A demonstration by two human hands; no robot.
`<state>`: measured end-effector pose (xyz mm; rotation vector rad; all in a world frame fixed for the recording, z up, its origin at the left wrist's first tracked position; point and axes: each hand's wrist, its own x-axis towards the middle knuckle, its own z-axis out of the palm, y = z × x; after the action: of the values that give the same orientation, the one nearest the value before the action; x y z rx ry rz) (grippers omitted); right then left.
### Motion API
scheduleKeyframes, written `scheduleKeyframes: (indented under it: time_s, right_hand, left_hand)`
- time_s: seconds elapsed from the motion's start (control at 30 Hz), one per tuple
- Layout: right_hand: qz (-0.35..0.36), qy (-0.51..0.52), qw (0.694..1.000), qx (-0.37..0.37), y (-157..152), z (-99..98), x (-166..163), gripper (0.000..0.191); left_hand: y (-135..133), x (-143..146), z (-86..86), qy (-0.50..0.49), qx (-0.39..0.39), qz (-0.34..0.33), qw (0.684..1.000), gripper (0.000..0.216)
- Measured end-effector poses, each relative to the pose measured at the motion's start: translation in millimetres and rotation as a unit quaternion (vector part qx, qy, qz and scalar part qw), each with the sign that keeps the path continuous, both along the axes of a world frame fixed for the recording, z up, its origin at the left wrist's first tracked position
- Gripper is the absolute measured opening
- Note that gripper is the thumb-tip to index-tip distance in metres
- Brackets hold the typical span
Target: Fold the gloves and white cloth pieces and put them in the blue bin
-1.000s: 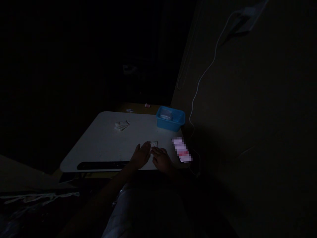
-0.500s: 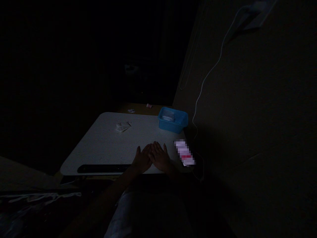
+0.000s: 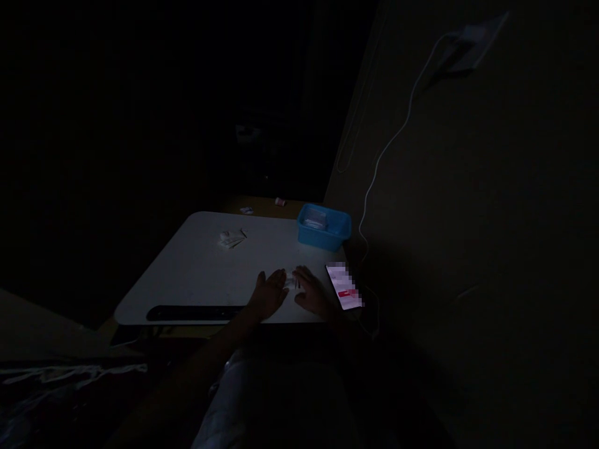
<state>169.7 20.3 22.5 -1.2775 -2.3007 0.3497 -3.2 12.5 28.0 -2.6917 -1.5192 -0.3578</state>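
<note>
In dim light, a small whitish thing [image 3: 291, 280], like a thin packet or folded sheet, lies on the white table [image 3: 187, 268] between my hands. Its kind is too dark to make out. My left hand [image 3: 270, 295] lies flat along its left side, palm down, fingers stretched out and the thumb apart. My right hand [image 3: 312, 295] is at its right side with bent fingers, their tips at its edge and the thumb spread away. Farther back on the table rests a small bundle of pale thin sticks [image 3: 232, 238], partly in a white wrapper.
A blue basket [image 3: 322, 237] holding a clear packet stands at the table's back right corner. By the right edge lies a lit phone [image 3: 344, 285]. A white cable [image 3: 374, 171] runs down the wall. A small pink-and-white roll [image 3: 279, 202] lies beyond the table.
My hands were together, fingers overlapping. Now they are apart, my right hand drawn to the right with its fingers bent, and the whitish thing shows between them.
</note>
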Motion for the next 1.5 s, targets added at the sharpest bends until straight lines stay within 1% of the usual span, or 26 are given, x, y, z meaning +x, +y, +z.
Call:
scheduleKeyframes:
  time_s: [0.1,0.2,0.3,0.37,0.4,0.47,0.57,0.63,0.67,0.8,0.87,0.93,1.0,1.03,1.1,1.17,1.27,1.33,1.4,1.43,1.5]
  right_hand:
    - [-0.043,-0.014,0.998,0.042,-9,3.8,-4,0.049]
    - [-0.076,-0.023,0.996,0.049,-10,12.8,-13,0.029]
    - [-0.078,0.004,0.996,0.047,-3,22.4,-19,0.024]
    - [-0.060,0.051,0.996,0.037,2,28.1,-21,0.023]
    - [-0.048,0.083,0.995,0.020,4,30.6,-22,0.023]
    - [-0.035,0.154,0.987,-0.039,6,35.3,-23,0.019]
    - [-0.045,0.249,0.956,-0.149,5,41.2,-23,0.009]
    - [-0.044,0.309,0.929,-0.197,2,44.1,-22,0.007]
    - [-0.038,0.341,0.914,-0.217,1,45.2,-22,0.008]
    - [-0.021,0.445,0.851,-0.278,-6,48.1,-23,0.013]
    - [-0.021,0.492,0.818,-0.298,-9,49.2,-26,0.017]
    - [-0.001,0.547,0.772,-0.324,-14,48.9,-31,0.022]
    - [0.033,0.587,0.726,-0.358,-19,45.4,-36,0.029]
    - [0.044,0.595,0.710,-0.373,-21,41.9,-38,0.032]
    - [0.035,0.601,0.699,-0.386,-25,32.3,-41,0.033]
    - [-0.002,0.615,0.692,-0.379,-26,21.6,-43,0.026]
    - [-0.044,0.643,0.673,-0.362,-25,10.7,-43,0.019]
    - [-0.049,0.655,0.669,-0.349,-23,9.3,-42,0.019]
    - [-0.047,0.655,0.677,-0.333,-23,11.1,-40,0.021]
    - [-0.046,0.652,0.682,-0.327,-23,12.6,-38,0.022]
    - [-0.049,0.650,0.686,-0.324,-23,15.3,-34,0.026]
  left_hand:
    - [3,-1,1.1,-0.015,-0.011,-0.004,1.000,0.043]
    - [4,-2,3.2,-0.022,-0.024,-0.016,0.999,0.043]
    - [4,-4,5.6,-0.037,-0.038,-0.020,0.998,0.045]
    - [6,-6,8.0,-0.072,-0.039,-0.024,0.996,0.050]
    - [6,-8,9.8,-0.100,-0.037,-0.028,0.994,0.051]
    - [9,-10,14.7,-0.160,-0.036,-0.038,0.986,0.047]
    - [11,-12,24.6,-0.246,-0.061,-0.035,0.967,0.038]
    - [11,-13,31.4,-0.316,-0.104,-0.022,0.943,0.038]
    - [10,-13,34.6,-0.357,-0.127,-0.010,0.925,0.037]
    - [6,-12,47.1,-0.498,-0.197,0.055,0.843,0.031]
    - [4,-11,54.0,-0.536,-0.229,0.084,0.809,0.028]
    - [1,-9,60.6,-0.563,-0.249,0.119,0.779,0.028]
    - [-1,-7,65.5,-0.584,-0.249,0.146,0.758,0.028]
    - [-3,-6,66.9,-0.592,-0.243,0.154,0.753,0.028]
    - [-5,-2,67.7,-0.601,-0.230,0.160,0.748,0.029]
    - [-7,3,66.1,-0.614,-0.225,0.162,0.739,0.030]
    - [-9,10,60.7,-0.648,-0.248,0.156,0.703,0.035]
    - [-9,13,56.4,-0.667,-0.279,0.145,0.675,0.038]
    - [-9,14,52.7,-0.678,-0.312,0.134,0.652,0.040]
    - [-8,13,51.4,-0.679,-0.327,0.128,0.645,0.041]
    - [-6,11,50.5,-0.671,-0.347,0.116,0.644,0.042]
